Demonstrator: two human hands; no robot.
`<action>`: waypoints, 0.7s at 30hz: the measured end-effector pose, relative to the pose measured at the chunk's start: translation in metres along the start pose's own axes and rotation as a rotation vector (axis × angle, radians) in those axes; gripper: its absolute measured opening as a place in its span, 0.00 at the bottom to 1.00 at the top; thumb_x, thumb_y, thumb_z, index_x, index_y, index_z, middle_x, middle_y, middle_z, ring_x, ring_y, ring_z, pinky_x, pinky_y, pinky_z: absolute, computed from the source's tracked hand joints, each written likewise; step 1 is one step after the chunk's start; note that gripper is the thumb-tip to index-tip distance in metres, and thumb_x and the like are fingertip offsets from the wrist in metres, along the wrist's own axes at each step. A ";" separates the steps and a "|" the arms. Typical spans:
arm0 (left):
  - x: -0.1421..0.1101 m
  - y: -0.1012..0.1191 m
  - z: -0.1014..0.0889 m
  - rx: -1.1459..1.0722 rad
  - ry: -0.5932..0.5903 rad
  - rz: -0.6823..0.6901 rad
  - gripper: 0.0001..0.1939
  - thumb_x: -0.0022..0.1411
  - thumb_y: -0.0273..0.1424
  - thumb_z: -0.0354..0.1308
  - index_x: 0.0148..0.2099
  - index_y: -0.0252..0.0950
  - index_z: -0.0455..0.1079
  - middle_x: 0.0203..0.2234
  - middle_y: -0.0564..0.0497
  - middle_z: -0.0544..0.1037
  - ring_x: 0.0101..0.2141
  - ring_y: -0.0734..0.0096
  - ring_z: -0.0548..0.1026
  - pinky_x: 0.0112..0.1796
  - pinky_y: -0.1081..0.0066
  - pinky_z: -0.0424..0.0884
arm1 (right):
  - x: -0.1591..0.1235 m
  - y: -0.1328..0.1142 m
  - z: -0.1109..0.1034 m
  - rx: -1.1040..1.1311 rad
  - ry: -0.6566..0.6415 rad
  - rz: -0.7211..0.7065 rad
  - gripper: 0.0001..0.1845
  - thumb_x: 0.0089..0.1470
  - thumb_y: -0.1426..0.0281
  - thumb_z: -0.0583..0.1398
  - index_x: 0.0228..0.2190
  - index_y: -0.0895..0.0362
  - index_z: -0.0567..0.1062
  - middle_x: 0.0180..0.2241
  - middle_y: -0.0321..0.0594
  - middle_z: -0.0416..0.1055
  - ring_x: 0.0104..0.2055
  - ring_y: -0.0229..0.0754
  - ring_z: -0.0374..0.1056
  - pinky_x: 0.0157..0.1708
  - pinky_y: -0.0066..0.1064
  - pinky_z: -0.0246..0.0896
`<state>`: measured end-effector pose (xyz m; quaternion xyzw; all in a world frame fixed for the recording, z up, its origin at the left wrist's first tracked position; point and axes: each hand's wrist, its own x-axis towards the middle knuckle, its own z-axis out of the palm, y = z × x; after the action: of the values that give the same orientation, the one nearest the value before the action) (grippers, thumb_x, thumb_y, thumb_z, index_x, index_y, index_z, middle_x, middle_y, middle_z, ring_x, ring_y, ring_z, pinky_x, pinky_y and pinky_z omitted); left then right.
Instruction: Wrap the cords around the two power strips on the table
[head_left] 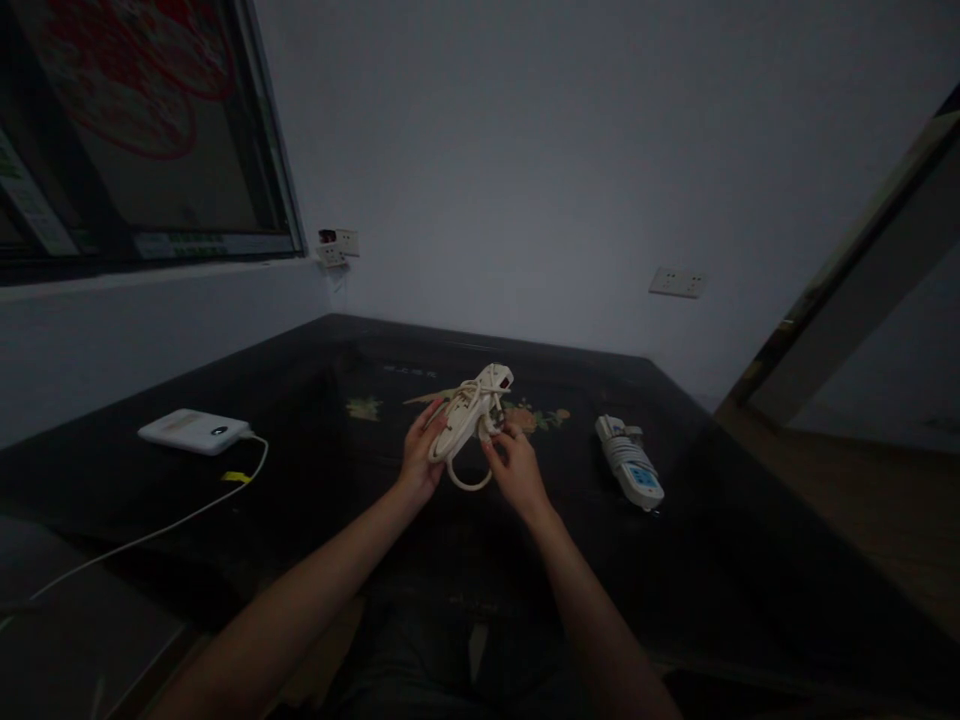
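A white power strip (471, 408), wound with its own white cord, is held tilted above the dark table, its far end up and to the right. A dark red switch shows near that end. My left hand (423, 448) grips the strip's near left side, fingers closed round it and the cord. On the right, my right hand (517, 468) pinches part of the cord or its plug by the strip; its fingertips partly hide which. One loop of cord (470, 487) hangs below, between the hands.
A second power strip (630, 468) with cord wrapped round it lies right on the black table (337, 540). On the left lies a white power bank (196, 430), its cable (161, 527) running off the near left edge. Wall sockets (676, 283) sit behind.
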<state>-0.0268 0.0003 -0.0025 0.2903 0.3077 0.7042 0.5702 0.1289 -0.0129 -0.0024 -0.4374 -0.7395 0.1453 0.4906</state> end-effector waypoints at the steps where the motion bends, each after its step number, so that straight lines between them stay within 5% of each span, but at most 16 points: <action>1: -0.001 0.001 0.001 0.003 -0.005 0.001 0.30 0.51 0.28 0.64 0.57 0.35 0.65 0.45 0.46 0.78 0.38 0.66 0.78 0.37 0.73 0.74 | 0.000 0.002 0.001 0.003 0.013 0.010 0.12 0.57 0.65 0.54 0.33 0.56 0.77 0.42 0.47 0.68 0.43 0.45 0.67 0.40 0.35 0.65; 8: -0.006 -0.005 0.004 0.049 -0.072 -0.045 0.29 0.52 0.33 0.63 0.57 0.39 0.66 0.48 0.47 0.76 0.37 0.68 0.78 0.35 0.73 0.74 | 0.002 0.017 0.005 -0.049 0.166 0.062 0.13 0.56 0.64 0.55 0.29 0.57 0.78 0.42 0.49 0.69 0.48 0.49 0.66 0.48 0.39 0.61; 17: 0.004 -0.021 -0.001 -0.008 -0.095 -0.100 0.33 0.51 0.31 0.64 0.59 0.39 0.63 0.46 0.46 0.77 0.38 0.67 0.78 0.39 0.70 0.74 | 0.005 0.024 0.015 -0.173 0.213 0.160 0.14 0.57 0.64 0.54 0.31 0.56 0.78 0.41 0.51 0.69 0.39 0.48 0.68 0.40 0.38 0.63; 21: 0.008 -0.024 -0.001 -0.032 -0.205 -0.218 0.28 0.51 0.29 0.64 0.55 0.35 0.66 0.46 0.44 0.77 0.42 0.62 0.77 0.43 0.68 0.74 | 0.006 0.030 0.009 -0.170 0.225 0.170 0.15 0.56 0.63 0.55 0.28 0.57 0.77 0.38 0.49 0.71 0.37 0.46 0.68 0.39 0.37 0.63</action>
<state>-0.0139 0.0118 -0.0204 0.3163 0.2665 0.6097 0.6762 0.1356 0.0111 -0.0228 -0.5518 -0.6501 0.0733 0.5173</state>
